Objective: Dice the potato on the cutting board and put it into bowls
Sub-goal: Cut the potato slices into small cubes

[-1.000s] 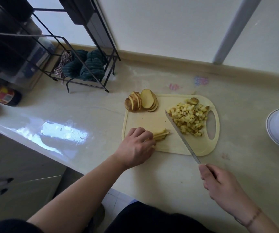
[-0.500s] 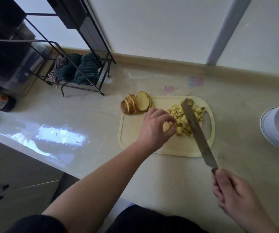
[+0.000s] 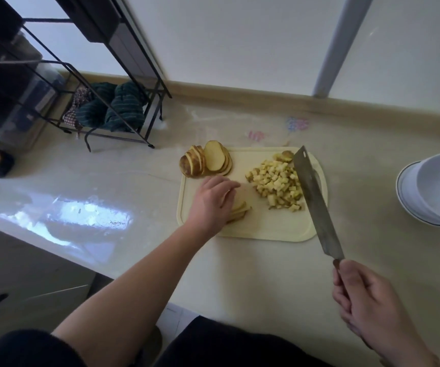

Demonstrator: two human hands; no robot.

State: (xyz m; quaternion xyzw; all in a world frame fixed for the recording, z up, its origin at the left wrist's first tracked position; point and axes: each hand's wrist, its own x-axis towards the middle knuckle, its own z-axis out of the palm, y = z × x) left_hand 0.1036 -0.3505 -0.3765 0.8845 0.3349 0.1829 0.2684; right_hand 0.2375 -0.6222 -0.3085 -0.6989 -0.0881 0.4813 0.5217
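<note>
The pale glossy counter (image 3: 253, 282) fills most of the view, running out to the wall. At about ten o'clock on it stands a black wire rack (image 3: 113, 83) with a dark green striped cloth (image 3: 118, 109) bundled on its lowest shelf. At three o'clock, well apart from everything else, sit the stacked white bowls (image 3: 436, 189), nothing in them.

The cream cutting board (image 3: 269, 229) lies near the middle, its long axis running nine to three. At its far left corner a fan of potato slices (image 3: 208, 161) leans together on edge, skin showing. Toward the right end is a loose heap of diced potato (image 3: 276, 182).

The knife (image 3: 317, 200) has its broad blade running from five o'clock up to eleven, tip over the far right part of the board, flat face showing, edge just beside the dice. The right hand (image 3: 367, 303) curls round its handle, off the board's near right corner.

The left forearm reaches in from seven o'clock; the left hand (image 3: 211, 202) sits palm down, fingers bent over a small stack of slices (image 3: 240, 209) lying flat on the board's left half, holding them.
</note>
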